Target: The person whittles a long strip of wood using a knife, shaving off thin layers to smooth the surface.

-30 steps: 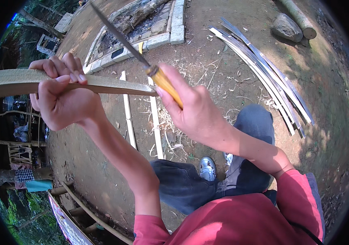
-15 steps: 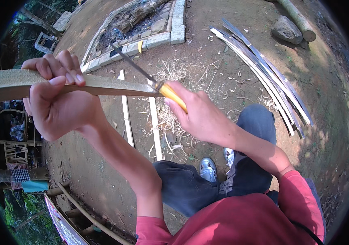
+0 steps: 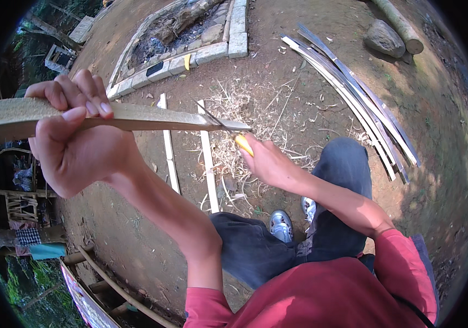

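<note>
My left hand (image 3: 83, 147) is closed around a long pale wooden strip (image 3: 157, 116), which stretches from the left rim toward the middle and narrows to its right end. My right hand (image 3: 275, 164) grips a knife by its yellow handle (image 3: 243, 144). The knife's thin blade slants up and left across the strip close to the narrow end, seemingly against the wood. Part of the handle is hidden by my right fingers. Curled wood shavings (image 3: 231, 106) cover the ground beneath the strip.
Two narrow pale slats (image 3: 208, 158) lie on the dirt below my hands. Several long strips (image 3: 354, 98) form a pile at the right. Beyond are a stone-edged fire pit (image 3: 212, 53), a dark flat object (image 3: 155, 69), a rock (image 3: 384, 39) and a log (image 3: 398, 24).
The knife and my right hand have moved right, toward the strip's narrow end. The blade now crosses the strip, uncovering more of its tip. My left hand keeps its hold.
</note>
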Demonstrator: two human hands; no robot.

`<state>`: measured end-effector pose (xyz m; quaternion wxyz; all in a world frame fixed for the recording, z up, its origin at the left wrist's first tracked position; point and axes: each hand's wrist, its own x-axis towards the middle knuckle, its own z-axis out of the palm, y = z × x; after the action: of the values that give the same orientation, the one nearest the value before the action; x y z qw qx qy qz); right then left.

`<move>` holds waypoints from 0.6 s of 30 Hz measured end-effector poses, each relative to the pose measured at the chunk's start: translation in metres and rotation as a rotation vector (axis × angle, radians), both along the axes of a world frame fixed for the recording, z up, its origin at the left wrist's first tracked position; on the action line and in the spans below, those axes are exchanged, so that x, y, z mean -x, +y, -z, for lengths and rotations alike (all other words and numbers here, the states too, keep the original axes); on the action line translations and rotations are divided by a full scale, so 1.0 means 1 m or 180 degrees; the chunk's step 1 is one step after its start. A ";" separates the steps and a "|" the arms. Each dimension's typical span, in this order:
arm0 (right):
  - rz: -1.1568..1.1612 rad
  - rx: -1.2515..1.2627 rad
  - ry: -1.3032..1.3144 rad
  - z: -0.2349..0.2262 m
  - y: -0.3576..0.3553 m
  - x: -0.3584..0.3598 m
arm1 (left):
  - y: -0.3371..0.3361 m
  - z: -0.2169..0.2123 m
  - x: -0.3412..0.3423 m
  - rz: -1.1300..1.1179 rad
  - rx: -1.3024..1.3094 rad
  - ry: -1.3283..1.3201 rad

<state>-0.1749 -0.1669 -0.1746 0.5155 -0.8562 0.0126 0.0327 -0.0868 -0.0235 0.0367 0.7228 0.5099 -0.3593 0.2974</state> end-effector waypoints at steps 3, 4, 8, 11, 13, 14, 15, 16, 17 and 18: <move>-0.0154 0.0107 -0.0156 -0.017 -0.002 0.002 | 0.027 -0.004 -0.004 0.0215 -0.0059 0.0078; -0.0059 -0.0100 -0.0145 -0.046 -0.006 0.006 | 0.025 0.002 -0.006 0.0167 -0.0024 0.0107; 0.0087 -0.0186 -0.0782 -0.077 -0.021 0.001 | 0.025 0.000 -0.009 0.0179 -0.0052 0.0068; 0.0071 0.0530 -0.1529 -0.050 -0.017 -0.005 | 0.026 -0.002 -0.009 0.0334 -0.0094 0.0116; -0.0067 0.0454 -0.1347 -0.048 -0.013 -0.006 | 0.027 -0.004 -0.009 0.0408 -0.0157 0.0093; -0.0159 0.0392 -0.1265 -0.048 -0.008 -0.008 | 0.030 -0.007 -0.008 0.0414 -0.0222 0.0059; -0.0039 0.0138 -0.1377 -0.054 -0.006 -0.008 | 0.031 -0.005 -0.008 0.0433 -0.0272 0.0049; 0.0080 -0.0119 -0.1488 -0.066 -0.006 -0.008 | 0.031 -0.005 -0.008 0.0483 -0.0289 0.0081; 0.0216 -0.0351 -0.1600 -0.074 -0.006 -0.008 | 0.029 -0.006 -0.008 0.0554 -0.0287 0.0107; 0.0241 -0.0357 -0.1697 -0.070 -0.002 -0.008 | 0.027 -0.006 -0.007 0.0622 -0.0286 0.0133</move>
<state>-0.1670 -0.1687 -0.1050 0.5481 -0.8036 -0.0934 -0.2124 -0.0793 0.0036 0.0429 0.7321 0.5105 -0.4051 0.1983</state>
